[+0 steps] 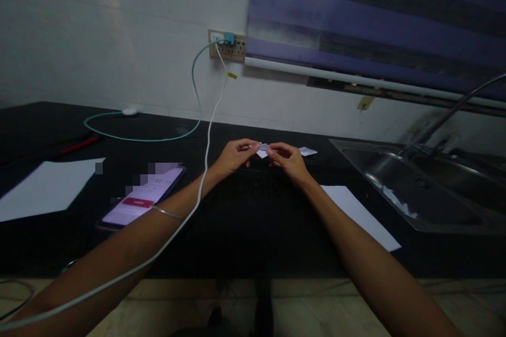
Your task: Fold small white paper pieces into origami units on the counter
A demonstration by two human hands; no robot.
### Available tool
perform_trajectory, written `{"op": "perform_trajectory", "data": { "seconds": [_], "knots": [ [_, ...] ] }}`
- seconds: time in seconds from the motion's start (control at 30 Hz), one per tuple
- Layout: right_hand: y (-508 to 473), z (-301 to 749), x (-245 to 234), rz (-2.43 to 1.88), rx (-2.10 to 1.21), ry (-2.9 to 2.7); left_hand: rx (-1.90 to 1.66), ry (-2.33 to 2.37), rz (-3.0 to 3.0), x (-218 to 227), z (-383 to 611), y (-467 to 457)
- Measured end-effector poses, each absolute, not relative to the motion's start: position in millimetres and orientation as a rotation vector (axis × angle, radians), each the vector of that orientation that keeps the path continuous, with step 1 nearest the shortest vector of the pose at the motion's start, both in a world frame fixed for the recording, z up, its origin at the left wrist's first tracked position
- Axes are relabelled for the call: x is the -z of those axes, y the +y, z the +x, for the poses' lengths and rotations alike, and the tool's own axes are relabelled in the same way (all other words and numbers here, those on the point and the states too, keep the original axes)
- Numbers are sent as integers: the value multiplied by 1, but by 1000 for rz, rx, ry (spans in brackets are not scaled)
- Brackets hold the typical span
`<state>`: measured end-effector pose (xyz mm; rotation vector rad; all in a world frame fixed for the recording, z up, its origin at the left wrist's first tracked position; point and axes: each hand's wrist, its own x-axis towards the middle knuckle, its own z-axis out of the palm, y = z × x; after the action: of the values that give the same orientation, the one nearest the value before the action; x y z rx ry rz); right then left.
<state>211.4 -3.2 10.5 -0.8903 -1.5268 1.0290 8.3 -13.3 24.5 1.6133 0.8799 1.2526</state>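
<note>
At the far left of the black table we see a white sheet, with a slim red object just beyond it. Next comes a phone lying with its screen lit, partly behind our left forearm, which wears a thin bracelet. Past the phone, a teal cable loops up to the wall socket; a white cable hangs from there and crosses in front of that forearm. Near the middle, our left hand and right hand meet at a small folded paper, the fingers of each pinching one side of it. Just beyond the right hand lies another small white piece. A second sheet sits partly behind our right forearm, and the metal sink is at the far right.
</note>
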Motion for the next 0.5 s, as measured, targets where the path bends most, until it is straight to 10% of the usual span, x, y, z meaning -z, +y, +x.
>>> {"op": "perform_trajectory", "data": {
  "seconds": [0.5],
  "knots": [
    [-4,212,-14,-876,-890,-1513,-1268,873,1538,-24,4,-13]
  ]
}}
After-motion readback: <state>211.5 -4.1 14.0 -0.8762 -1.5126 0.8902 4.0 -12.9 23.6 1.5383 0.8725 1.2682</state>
